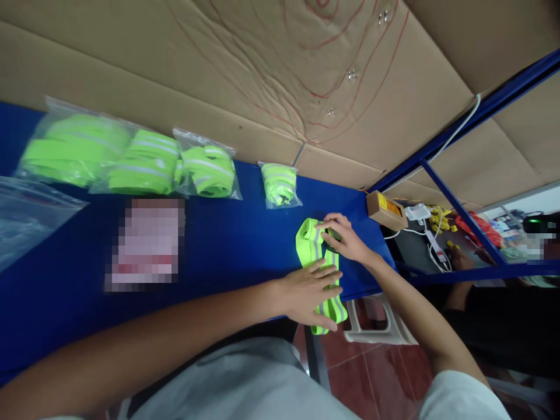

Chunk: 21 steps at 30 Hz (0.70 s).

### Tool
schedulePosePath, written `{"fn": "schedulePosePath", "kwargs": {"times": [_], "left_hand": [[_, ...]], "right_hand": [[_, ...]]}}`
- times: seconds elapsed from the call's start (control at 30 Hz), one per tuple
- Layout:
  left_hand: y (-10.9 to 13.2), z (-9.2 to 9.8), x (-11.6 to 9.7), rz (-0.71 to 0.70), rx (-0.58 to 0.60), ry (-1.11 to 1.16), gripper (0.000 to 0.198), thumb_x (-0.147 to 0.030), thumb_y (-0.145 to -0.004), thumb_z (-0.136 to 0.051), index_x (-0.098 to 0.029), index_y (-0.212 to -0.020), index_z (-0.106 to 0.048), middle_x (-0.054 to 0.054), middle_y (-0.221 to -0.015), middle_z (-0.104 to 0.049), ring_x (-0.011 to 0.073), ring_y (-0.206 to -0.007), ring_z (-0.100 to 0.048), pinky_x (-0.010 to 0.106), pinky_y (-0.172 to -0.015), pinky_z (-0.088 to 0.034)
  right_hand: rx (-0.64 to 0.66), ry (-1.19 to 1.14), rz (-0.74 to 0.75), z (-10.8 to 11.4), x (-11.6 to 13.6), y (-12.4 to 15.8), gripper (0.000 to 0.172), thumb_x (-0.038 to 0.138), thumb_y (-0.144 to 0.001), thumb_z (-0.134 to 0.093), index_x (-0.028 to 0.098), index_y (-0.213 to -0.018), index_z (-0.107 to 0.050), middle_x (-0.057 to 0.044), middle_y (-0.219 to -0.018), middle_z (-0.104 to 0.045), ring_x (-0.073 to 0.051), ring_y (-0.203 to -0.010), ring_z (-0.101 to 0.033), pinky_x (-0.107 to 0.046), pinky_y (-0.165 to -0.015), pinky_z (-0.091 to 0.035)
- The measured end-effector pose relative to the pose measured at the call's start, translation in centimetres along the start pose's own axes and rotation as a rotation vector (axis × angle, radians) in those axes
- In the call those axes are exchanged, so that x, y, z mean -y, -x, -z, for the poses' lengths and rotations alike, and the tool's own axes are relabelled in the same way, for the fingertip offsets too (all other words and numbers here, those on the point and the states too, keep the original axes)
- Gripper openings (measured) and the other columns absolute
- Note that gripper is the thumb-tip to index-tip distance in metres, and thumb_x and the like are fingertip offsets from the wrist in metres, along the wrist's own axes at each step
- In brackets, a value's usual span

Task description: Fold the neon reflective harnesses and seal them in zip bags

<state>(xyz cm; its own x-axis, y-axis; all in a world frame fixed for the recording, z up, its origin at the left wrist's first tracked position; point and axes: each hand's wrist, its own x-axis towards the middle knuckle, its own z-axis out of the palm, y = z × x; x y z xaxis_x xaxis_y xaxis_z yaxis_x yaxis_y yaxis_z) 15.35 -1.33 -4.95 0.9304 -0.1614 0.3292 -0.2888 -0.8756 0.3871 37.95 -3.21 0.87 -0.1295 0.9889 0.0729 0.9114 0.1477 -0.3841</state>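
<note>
A neon-yellow reflective strap with grey stripes lies partly coiled at the front edge of the blue table, its loops hanging over the edge. My left hand rests flat across the strap with fingers spread. Bent over the strap's upper part, my right hand has its fingers around a dark piece, perhaps a buckle, which they partly cover. Behind the strap sits a clear zip bag with a rolled neon strap inside.
More bagged neon straps line the back of the table, against a cardboard wall. Empty clear bags lie at left, near a blurred-out item. At right are a small carton, a blue frame, a white stool and another person's arm.
</note>
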Motion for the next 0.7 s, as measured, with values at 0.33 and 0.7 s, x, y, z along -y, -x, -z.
{"fn": "schedulePosePath", "kwargs": {"times": [0.33,0.7], "left_hand": [[1.0,3.5,-0.1,0.249,-0.190,0.120,0.036,-0.034,-0.108,-0.039,-0.016,-0.117,-0.069,0.010,-0.120,-0.071,0.0226,-0.114,-0.067,0.036,-0.103,-0.050],[0.5,6.7,5.3,0.974,-0.308,0.265,0.068,-0.026,-0.088,-0.071,-0.018,-0.149,-0.042,0.005,-0.099,-0.076,0.0301,-0.101,-0.071,0.040,-0.087,-0.053]], "right_hand": [[0.112,-0.121,-0.017,-0.2,-1.7,-0.8,0.066,0.069,-0.100,-0.044,0.020,-0.143,-0.052,-0.015,-0.135,-0.057,-0.027,-0.129,-0.054,-0.047,-0.112,-0.042],[-0.084,-0.236,-0.051,-2.4,-1.6,0.3,0.070,0.062,-0.088,-0.071,0.027,-0.146,-0.052,-0.013,-0.131,-0.060,-0.033,-0.121,-0.056,-0.053,-0.108,-0.040]]}}
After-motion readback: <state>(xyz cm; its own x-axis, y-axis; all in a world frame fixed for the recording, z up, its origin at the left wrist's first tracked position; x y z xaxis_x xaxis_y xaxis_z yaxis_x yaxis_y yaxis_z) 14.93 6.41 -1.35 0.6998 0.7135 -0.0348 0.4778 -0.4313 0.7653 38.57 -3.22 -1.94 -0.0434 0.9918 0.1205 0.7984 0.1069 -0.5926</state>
